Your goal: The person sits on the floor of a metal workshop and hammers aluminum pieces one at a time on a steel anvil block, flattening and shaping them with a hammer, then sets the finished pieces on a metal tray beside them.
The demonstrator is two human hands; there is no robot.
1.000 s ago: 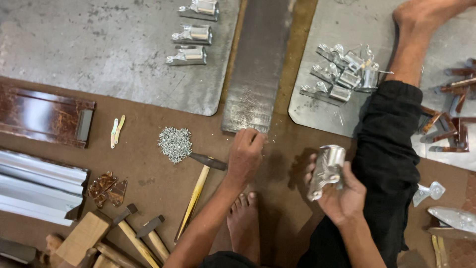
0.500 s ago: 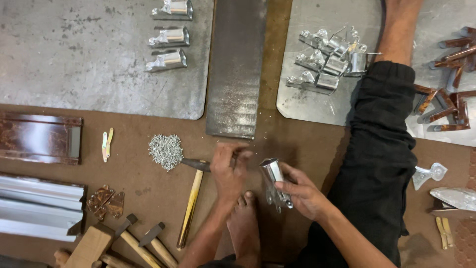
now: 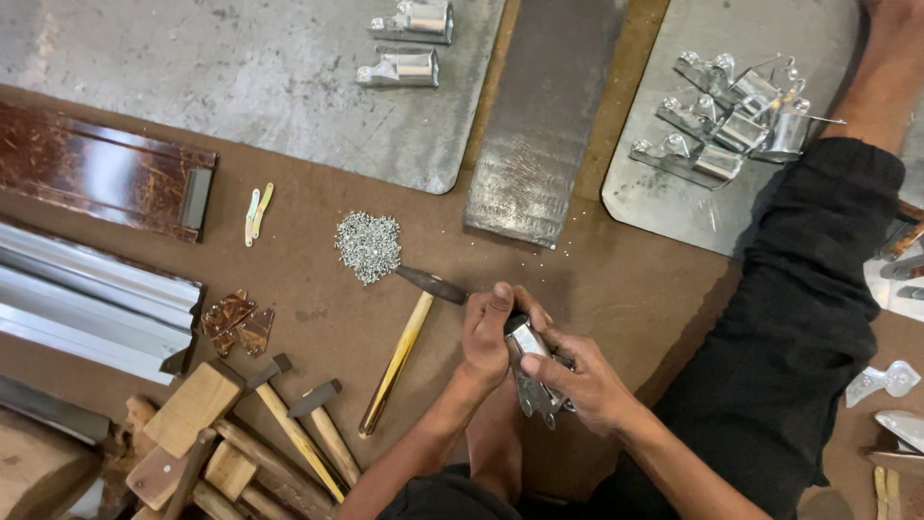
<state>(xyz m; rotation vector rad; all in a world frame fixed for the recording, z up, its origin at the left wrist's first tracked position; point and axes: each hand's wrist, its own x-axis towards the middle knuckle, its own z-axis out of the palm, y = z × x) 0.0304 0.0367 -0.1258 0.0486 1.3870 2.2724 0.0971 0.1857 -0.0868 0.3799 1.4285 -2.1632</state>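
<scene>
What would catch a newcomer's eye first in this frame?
Low in the middle, the left hand and right hand close together on a shiny metal fitting. Just to their left on the brown floor lies a hammer, its head beside a small pile of silver rivets. At upper right, a heap of similar fittings sits on a metal sheet.

The shiny metal fitting (image 3: 535, 371) is mostly hidden between both hands; the wooden-handled tools (image 3: 241, 453) are cut off below.
</scene>
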